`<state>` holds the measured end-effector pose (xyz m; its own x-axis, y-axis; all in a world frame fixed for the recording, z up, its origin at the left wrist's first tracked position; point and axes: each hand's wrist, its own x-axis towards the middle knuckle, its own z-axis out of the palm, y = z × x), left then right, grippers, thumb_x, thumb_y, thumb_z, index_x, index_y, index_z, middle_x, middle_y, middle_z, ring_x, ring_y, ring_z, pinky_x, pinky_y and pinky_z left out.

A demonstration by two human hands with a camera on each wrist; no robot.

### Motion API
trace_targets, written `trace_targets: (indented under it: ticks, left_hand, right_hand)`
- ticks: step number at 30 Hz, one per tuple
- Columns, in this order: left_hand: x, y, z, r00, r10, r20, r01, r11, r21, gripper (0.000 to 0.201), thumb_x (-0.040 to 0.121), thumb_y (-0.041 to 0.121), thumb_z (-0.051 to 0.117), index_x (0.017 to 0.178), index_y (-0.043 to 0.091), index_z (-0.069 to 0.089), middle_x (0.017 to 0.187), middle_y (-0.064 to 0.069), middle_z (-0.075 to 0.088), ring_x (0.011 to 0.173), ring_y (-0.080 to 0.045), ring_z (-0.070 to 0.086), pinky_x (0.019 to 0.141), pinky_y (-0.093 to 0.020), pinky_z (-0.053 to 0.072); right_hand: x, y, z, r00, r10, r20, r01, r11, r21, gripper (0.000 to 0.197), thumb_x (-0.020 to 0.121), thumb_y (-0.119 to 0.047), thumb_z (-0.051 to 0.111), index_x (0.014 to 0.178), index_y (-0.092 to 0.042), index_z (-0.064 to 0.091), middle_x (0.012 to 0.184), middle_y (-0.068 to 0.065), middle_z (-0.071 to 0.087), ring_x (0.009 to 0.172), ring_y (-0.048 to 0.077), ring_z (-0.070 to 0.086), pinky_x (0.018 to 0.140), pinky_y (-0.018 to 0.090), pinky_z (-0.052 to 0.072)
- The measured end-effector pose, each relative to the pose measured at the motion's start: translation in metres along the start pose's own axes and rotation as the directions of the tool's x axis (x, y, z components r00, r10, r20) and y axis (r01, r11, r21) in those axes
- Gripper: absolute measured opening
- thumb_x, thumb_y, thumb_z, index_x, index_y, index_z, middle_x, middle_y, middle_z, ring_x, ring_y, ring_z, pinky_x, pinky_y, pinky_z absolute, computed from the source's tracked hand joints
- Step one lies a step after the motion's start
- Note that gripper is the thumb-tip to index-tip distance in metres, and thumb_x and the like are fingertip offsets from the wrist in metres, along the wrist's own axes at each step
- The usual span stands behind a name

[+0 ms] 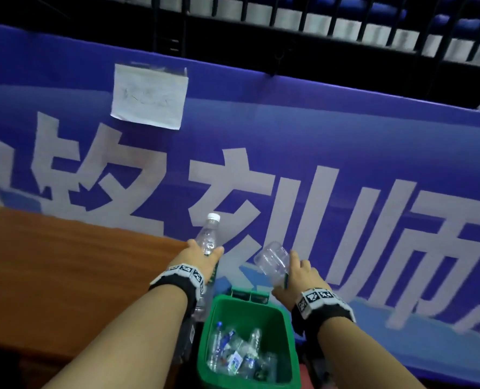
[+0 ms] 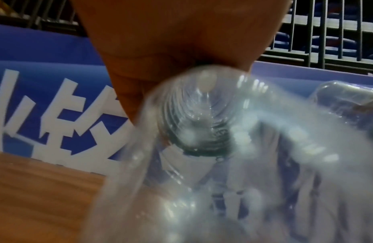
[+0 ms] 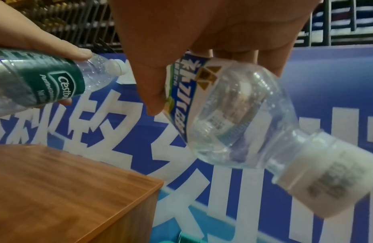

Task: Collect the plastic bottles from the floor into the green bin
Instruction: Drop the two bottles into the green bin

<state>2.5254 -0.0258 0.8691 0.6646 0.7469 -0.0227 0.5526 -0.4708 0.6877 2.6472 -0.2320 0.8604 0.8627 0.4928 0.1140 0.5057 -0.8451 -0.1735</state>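
Observation:
My left hand grips a clear plastic bottle with a white cap and a green label, cap pointing up and away. In the right wrist view that green-label bottle comes in from the left. My right hand holds a second clear bottle with a blue and white label, tilted. Both bottles hang above the green bin, which stands open on the floor with several clear bottles inside. The left wrist view is filled by the blurred base of its bottle.
A brown wooden desk stands just left of the bin, its corner close to it. A blue banner with large white characters runs behind the bin. Dark railings rise above the banner. A white paper is taped to it.

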Motion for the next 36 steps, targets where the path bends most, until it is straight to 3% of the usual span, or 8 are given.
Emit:
trace_targets:
  ticks: [5,10,16,23,29,31,34,36]
  left_hand:
    - [0.116,0.022,0.044,0.995,-0.026,0.092,0.026,1.000,-0.003,0.086,0.093,0.061,0.046,0.147,0.000,0.020,0.109,-0.016,0.060,0.092,-0.031,0.060,0.076,-0.037,0.046]
    - [0.213,0.045,0.092,0.983,-0.034,0.180,0.021,0.997,0.073,0.087,0.093,0.062,0.044,0.149,0.001,0.018,0.134,-0.024,0.054,0.116,-0.037,0.058,0.095,-0.045,0.049]
    - [0.279,0.079,0.159,0.972,-0.054,0.227,0.027,0.992,0.122,0.085,0.094,0.062,0.042,0.149,0.000,0.020,0.142,-0.024,0.047,0.124,-0.038,0.053,0.099,-0.046,0.046]
    - [0.316,0.077,0.211,0.957,-0.223,0.185,0.197,0.969,0.151,0.091,0.091,0.065,0.045,0.150,0.000,0.020,0.142,-0.024,0.047,0.126,-0.039,0.050,0.103,-0.043,0.042]
    - [0.321,0.040,0.256,0.888,-0.449,0.099,0.419,0.879,0.229,0.081,0.091,0.067,0.040,0.137,0.000,0.035,0.130,-0.021,0.057,0.117,-0.037,0.057,0.099,-0.045,0.045]
    - [0.315,0.032,0.273,0.861,-0.503,0.080,0.465,0.840,0.279,0.082,0.091,0.069,0.038,0.136,0.001,0.039,0.127,-0.019,0.059,0.114,-0.036,0.059,0.097,-0.044,0.047]
    - [0.306,0.027,0.299,0.818,-0.570,0.072,0.519,0.787,0.333,0.070,0.096,0.059,0.041,0.132,-0.001,0.043,0.124,-0.021,0.058,0.112,-0.034,0.058,0.092,-0.038,0.045]
    - [0.301,0.030,0.313,0.801,-0.593,0.082,0.540,0.775,0.329,0.072,0.094,0.062,0.043,0.131,0.000,0.044,0.122,-0.022,0.059,0.111,-0.035,0.058,0.092,-0.040,0.046]
  right_hand:
    - [0.102,0.007,0.028,0.995,0.086,0.053,-0.087,0.996,0.030,0.099,0.085,-0.051,0.065,0.156,-0.021,0.003,0.146,0.008,0.037,0.129,0.030,0.046,0.098,0.043,0.049]
    - [0.178,0.032,0.060,0.980,0.150,0.132,-0.157,0.987,0.039,0.101,0.086,-0.051,0.066,0.157,-0.021,0.001,0.148,0.008,0.035,0.132,0.029,0.043,0.101,0.044,0.045]
    - [0.268,0.071,0.098,0.965,0.166,0.205,-0.176,0.984,0.032,0.103,0.085,-0.053,0.066,0.157,-0.021,-0.001,0.148,0.010,0.035,0.131,0.032,0.043,0.102,0.046,0.045]
    - [0.349,0.106,0.170,0.924,0.082,0.374,-0.125,0.988,0.093,0.106,0.084,-0.052,0.070,0.157,-0.016,0.001,0.151,0.014,0.033,0.136,0.034,0.040,0.108,0.042,0.040]
    - [0.378,0.130,0.259,0.819,-0.050,0.571,0.004,0.997,0.082,0.112,0.082,-0.059,0.067,0.157,-0.016,-0.003,0.154,0.014,0.030,0.137,0.035,0.038,0.109,0.044,0.039]
    - [0.381,0.138,0.280,0.787,-0.100,0.608,0.049,0.994,0.099,0.115,0.082,-0.060,0.067,0.157,-0.017,-0.009,0.158,0.016,0.021,0.141,0.036,0.031,0.113,0.044,0.034]
    - [0.384,0.149,0.296,0.790,-0.123,0.600,0.081,0.992,0.098,0.118,0.083,-0.065,0.063,0.154,-0.021,-0.021,0.164,0.012,-0.010,0.149,0.035,0.010,0.117,0.046,0.023]
    - [0.388,0.159,0.303,0.794,-0.123,0.595,0.082,0.992,0.095,0.109,0.089,-0.060,0.056,0.154,-0.021,-0.021,0.163,0.011,-0.020,0.150,0.036,0.004,0.119,0.046,0.021]
